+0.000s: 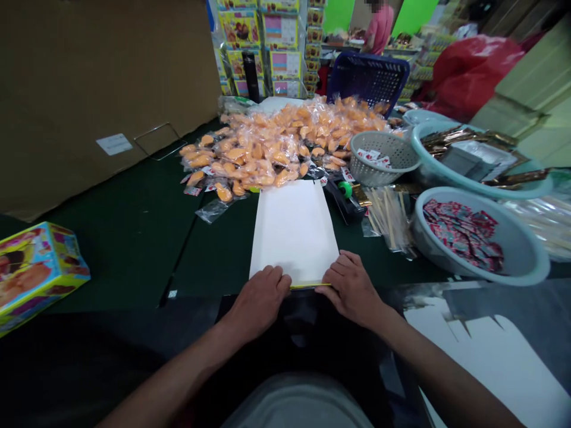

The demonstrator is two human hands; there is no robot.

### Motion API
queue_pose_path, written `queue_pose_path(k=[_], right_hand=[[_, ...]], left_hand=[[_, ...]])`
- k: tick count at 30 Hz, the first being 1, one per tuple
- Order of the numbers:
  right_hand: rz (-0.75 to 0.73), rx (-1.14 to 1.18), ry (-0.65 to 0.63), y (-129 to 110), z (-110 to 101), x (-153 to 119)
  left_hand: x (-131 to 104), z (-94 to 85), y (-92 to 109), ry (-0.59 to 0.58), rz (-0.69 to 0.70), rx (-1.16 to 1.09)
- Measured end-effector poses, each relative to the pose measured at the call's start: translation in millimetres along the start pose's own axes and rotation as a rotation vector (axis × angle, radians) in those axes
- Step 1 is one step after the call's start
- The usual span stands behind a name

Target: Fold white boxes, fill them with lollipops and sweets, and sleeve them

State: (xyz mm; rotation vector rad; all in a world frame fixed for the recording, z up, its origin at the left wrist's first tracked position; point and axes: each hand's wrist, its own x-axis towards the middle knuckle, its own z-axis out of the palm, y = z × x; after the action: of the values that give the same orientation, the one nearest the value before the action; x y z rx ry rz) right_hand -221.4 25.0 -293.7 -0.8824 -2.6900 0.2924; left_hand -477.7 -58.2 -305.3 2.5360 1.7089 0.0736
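workroom: behind the dark green table (134,249) hang printed packs (241,30), and a person in a pink top (381,30) is far off at the back.
white card: this blank, upright-running sheet (294,232) lies flat at the near edge of the table, centre, a thin yellow line showing along its near edge.
left hand: closed in (263,294), fingers curled over the card's near left corner.
right hand: closed in too (350,285), pinching the near right corner, thumb at the edge and fingers folded above.
orange pieces: a wide heap (267,148), wrapped in clear plastic, just beyond the card's far end.
to the right: a black tape dispenser (343,202), bagged wooden sticks (388,217), a grey basket (383,157) and a pale blue basin (526,255) of small red-and-grey packets (464,235).
to the left: a bright printed box (40,273) near the table's edge, and a large brown cardboard (107,77) behind.
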Motion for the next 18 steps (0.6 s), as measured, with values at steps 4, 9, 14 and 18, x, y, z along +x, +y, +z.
queue_pose_path(k=[4, 9, 14, 18], right_hand=[[-0.002, 0.069, 0.041, 6.7, 8.2, -3.8], [-0.061, 0.077, -0.066, 9.9, 2.3, -3.0], [-0.045, 0.095, -0.076, 7.0, 0.3, -3.7], [0.007, 0.107, -0.066, 2.0, 4.7, -4.8]], left_hand=[[-2.0, 4.7, -1.8, 0.004, 0.027, 0.039], [-3.7, 5.6, -5.2, 0.016, 0.057, 0.069], [-4.3, 5.6, -5.1, 0.017, 0.083, 0.108], [-4.9, 5.6, -2.8, -0.019, 0.068, 0.112]])
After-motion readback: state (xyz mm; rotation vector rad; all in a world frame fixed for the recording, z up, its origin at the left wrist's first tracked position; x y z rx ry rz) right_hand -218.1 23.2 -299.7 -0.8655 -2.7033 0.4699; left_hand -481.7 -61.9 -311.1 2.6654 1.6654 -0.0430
